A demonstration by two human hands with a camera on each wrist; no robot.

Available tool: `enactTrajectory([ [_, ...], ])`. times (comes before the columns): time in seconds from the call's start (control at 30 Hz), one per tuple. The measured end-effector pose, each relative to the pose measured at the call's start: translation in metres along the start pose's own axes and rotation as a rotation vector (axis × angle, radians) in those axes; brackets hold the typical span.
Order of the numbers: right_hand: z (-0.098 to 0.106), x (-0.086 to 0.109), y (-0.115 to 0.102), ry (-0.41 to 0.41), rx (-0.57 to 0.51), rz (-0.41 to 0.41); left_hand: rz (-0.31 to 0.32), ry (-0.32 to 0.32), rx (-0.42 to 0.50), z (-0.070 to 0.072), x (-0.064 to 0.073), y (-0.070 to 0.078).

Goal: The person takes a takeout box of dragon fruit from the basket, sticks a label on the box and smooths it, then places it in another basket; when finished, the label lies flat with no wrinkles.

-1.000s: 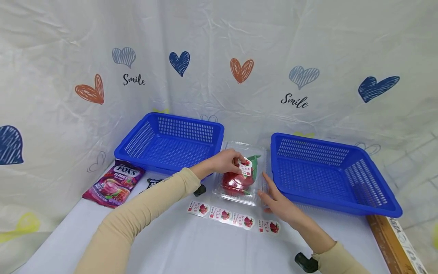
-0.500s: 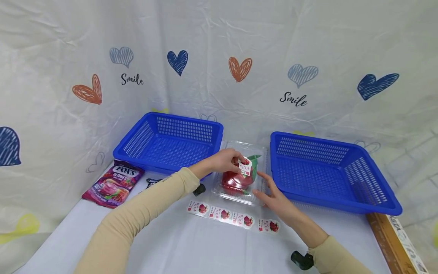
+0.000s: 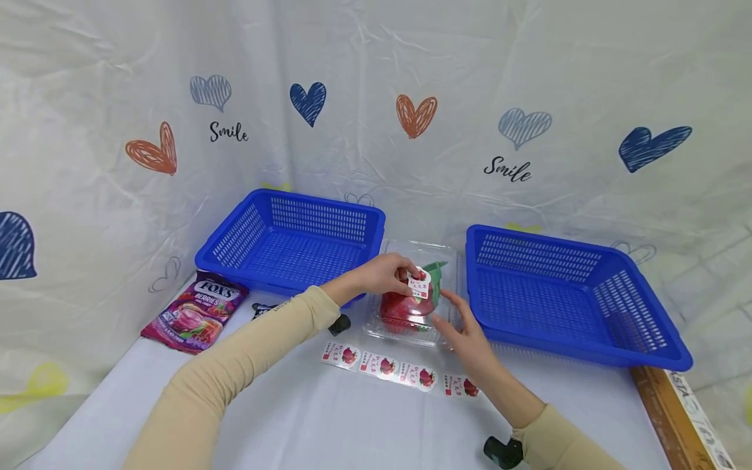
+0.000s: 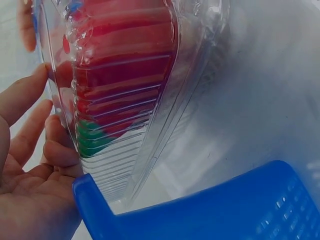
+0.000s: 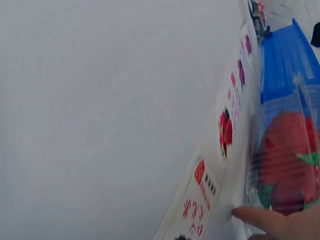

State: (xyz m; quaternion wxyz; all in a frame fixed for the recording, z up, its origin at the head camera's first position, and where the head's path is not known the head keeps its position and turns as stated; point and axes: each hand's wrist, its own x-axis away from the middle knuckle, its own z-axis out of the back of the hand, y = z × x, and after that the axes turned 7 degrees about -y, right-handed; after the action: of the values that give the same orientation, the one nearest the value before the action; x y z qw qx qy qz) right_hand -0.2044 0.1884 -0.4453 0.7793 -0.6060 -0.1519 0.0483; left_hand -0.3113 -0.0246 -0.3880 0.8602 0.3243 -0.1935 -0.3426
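A clear plastic clamshell box [image 3: 431, 253] stands between the two baskets, holding a red dragon fruit [image 3: 404, 312] with green tips. On its lid lies a white sticker [image 3: 420, 287] printed with a dragon fruit. My left hand [image 3: 388, 274] reaches over from the left, thumb and fingers pinching the sticker's left edge against the lid; the left wrist view shows its fingertips right at the lid. Beside the box's near right corner is my right hand [image 3: 470, 339], thumb and forefinger extended toward the sticker. A strip of stickers [image 3: 380, 369] lies before the box.
Blue baskets flank the box, a left basket [image 3: 294, 251] and a right basket [image 3: 546, 307]. A candy bag [image 3: 200, 312] and a small black packet [image 3: 261, 309] lie at left. One separate sticker [image 3: 458, 386] is near my right wrist. A long carton [image 3: 670, 418] lines the right edge.
My right hand has shifted left and forward along the box, its fingertips nearer the sticker. My left hand and the sticker stay nearly in place.
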Motion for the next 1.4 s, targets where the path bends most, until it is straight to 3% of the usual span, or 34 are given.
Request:
enactTrajectory([
  [0.23,-0.006,-0.002,-0.006,0.079,-0.109,-0.013,-0.003,-0.01,0.036,0.004,0.002,0.0],
  [0.37,-0.007,-0.003,-0.009,0.086,-0.163,-0.009,0.022,-0.005,0.131,0.009,0.006,-0.004],
  [0.67,-0.009,-0.001,-0.013,0.138,-0.19,-0.067,-0.002,0.127,0.297,0.017,0.008,-0.022],
  [0.87,-0.01,0.002,-0.014,0.14,-0.23,-0.059,-0.027,0.208,0.328,0.019,0.008,-0.031],
  [1.4,-0.017,0.023,-0.023,0.096,-0.304,-0.036,-0.024,0.229,0.371,0.021,0.013,-0.033],
])
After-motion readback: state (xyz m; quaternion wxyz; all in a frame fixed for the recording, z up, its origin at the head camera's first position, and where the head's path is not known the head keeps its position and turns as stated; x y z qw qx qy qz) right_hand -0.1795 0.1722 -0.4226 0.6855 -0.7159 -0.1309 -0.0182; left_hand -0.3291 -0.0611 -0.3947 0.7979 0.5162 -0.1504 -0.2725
